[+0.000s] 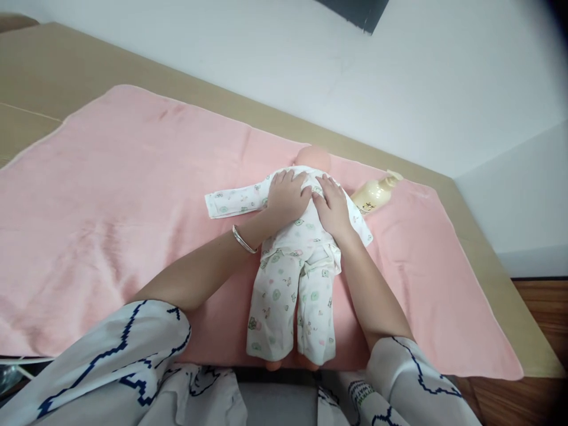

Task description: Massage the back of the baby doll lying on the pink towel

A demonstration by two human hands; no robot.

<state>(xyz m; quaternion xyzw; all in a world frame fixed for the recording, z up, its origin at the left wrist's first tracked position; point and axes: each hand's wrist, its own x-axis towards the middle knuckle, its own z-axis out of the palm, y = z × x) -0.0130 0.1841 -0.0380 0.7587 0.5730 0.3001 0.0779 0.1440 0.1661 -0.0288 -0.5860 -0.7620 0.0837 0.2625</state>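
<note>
A baby doll (pixel 313 157) lies on a pink blanket (pixel 133 177), its head toward the wall and its feet at the near edge. It wears a white printed top (pixel 293 236) and matching trousers (pixel 275 307). Flat on the upper left of the top rests my left hand (pixel 288 195), fingers spread, with a silver bangle on the wrist. My right hand (pixel 332 207) lies on the upper right of the top, fingers apart. Neither hand grips anything. One sleeve stretches out to the left; the other angles down to the right, partly behind my right arm.
A cream pump bottle (pixel 375 194) lies tilted on the blanket, right of the doll. The blanket covers much of a wooden table (pixel 497 296), whose far edge meets a white wall (pixel 266 53). A dark panel (pixel 355 12) shows at the top. Wooden flooring (pixel 541 307) appears at right.
</note>
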